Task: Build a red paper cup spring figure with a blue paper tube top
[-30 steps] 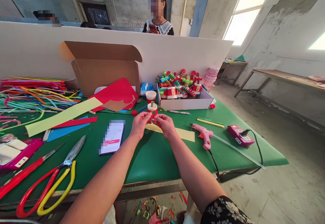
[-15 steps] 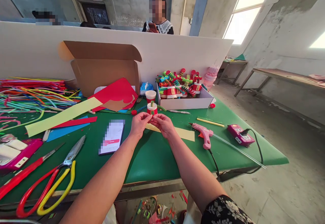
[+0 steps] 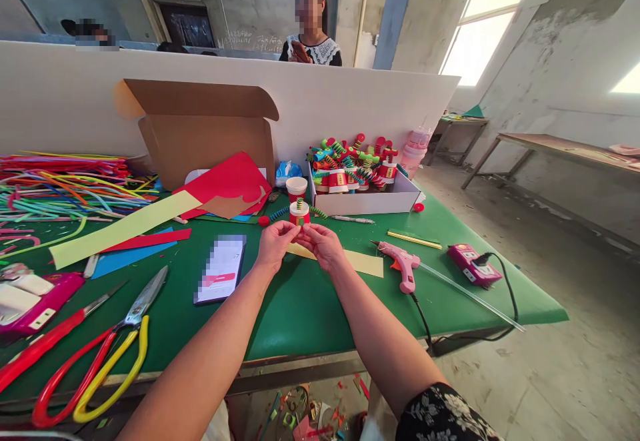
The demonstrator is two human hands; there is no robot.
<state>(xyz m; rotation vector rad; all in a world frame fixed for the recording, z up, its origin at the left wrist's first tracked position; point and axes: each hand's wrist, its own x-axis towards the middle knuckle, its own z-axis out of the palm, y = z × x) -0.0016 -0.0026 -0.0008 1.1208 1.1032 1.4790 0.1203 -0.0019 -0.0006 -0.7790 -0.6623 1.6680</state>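
Both hands meet over the middle of the green table around a small red paper-cup figure [image 3: 300, 212]. The cup is upside down, with a white rim on top, a green coil rising from it and coiled arms out to both sides. My left hand [image 3: 274, 244] pinches its lower left edge. From the other side, my right hand [image 3: 323, 244] pinches the lower right edge, its fingertips close to the left ones. Just behind stands a red-and-white paper cup [image 3: 297, 187]. A pale yellow paper strip [image 3: 363, 263] lies partly under the hands.
A white box [image 3: 367, 202] holds several finished cup figures. To the right lie a pink glue gun [image 3: 403, 264] and a purple power socket [image 3: 473, 266]. On the left are a phone [image 3: 220, 271], scissors [image 3: 135, 314], pipe cleaners [image 3: 70, 184] and red paper [image 3: 233, 184]. A person stands beyond the white partition [image 3: 210, 67].
My hands and the cup figure stay almost still. The person beyond the partition has shifted their head and phone slightly.
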